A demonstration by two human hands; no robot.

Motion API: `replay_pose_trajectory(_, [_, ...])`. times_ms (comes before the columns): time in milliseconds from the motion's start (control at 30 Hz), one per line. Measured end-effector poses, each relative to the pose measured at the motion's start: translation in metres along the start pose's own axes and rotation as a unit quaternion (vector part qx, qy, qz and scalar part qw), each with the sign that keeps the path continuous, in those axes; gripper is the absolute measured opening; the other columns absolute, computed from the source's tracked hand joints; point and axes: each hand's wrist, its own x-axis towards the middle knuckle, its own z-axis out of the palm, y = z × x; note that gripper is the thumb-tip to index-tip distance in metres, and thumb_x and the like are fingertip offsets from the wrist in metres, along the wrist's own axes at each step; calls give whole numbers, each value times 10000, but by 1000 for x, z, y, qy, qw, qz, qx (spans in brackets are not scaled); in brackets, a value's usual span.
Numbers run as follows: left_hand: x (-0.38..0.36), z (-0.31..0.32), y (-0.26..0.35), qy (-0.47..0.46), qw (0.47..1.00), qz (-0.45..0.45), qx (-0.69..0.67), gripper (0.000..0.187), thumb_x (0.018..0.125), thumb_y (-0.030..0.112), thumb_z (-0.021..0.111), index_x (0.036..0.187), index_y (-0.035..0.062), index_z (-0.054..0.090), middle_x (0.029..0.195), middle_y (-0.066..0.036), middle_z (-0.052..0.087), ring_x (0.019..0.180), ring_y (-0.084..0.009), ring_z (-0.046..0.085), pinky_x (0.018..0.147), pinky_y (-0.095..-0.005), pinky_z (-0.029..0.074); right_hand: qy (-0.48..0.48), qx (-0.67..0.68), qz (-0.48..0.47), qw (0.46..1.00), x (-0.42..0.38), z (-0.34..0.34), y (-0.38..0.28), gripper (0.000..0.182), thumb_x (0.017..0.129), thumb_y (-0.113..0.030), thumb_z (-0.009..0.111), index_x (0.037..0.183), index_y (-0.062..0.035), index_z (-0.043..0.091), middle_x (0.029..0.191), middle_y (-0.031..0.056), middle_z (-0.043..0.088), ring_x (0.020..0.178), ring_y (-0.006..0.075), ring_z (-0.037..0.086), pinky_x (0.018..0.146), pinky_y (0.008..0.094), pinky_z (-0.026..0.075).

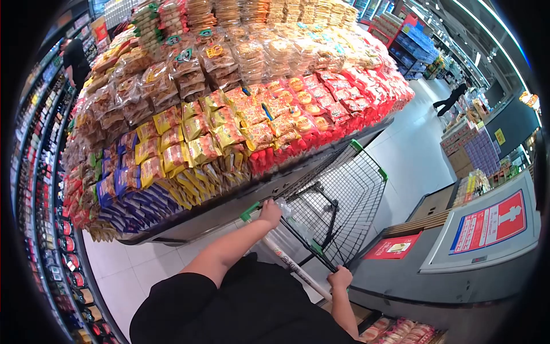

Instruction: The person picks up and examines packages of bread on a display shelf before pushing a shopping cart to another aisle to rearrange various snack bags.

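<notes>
Both hands: closed on shopping cart handle (289,261) — left hand (270,213), right hand (340,278).
Cart basket (338,200): extends straight ahead — snack display (229,114) on left.

Both hands (303,246) grip cart handle (292,261), snack display (229,103) ahead.

This was a big food shop, a supermarket. A wide stand (229,218) was piled high with bags of snacks (229,114) in red, yellow, blue and clear packs, all stacked in neat rows. A wire shopping cart (338,200) with green corners was seen beside the stand. Long shelves (40,172) packed with small goods were seen along the left wall. More shelves and boxes (415,49) were set out farther back, across a shiny tiled floor (412,155). A grey counter (435,275) with a red and white sign (490,223) was placed on the right. Other people were seen far off between the rows.
</notes>
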Motion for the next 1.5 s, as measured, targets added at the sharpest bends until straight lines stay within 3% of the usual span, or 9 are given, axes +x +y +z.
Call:
replay_pose_trajectory(767, [-32, -19, 46, -27, 998, -20, -49, 221, 762, 109, 642, 927, 72, 784, 1074, -126, 706, 1173, -341, 538, 1039, -455, 385, 10, -5, -42, 999, 10, 5, 57, 228, 635, -233, 743, 840, -134, 743, 869, 112, 720, 883, 308, 695, 790, 423, 548])
replay_pose_trajectory(1500, [-35, -10, 41, -39, 999, -17, -11, 238, 774, 114, 645, 968, 94, 781, 1113, -117, 693, 1178, -328, 526, 1046, -455, 375, 8, -23, -34, 999, 1, 8, 52, 208, 638, -230, 738, 815, -121, 726, 846, 118, 722, 864, 309, 703, 773, 423, 557])
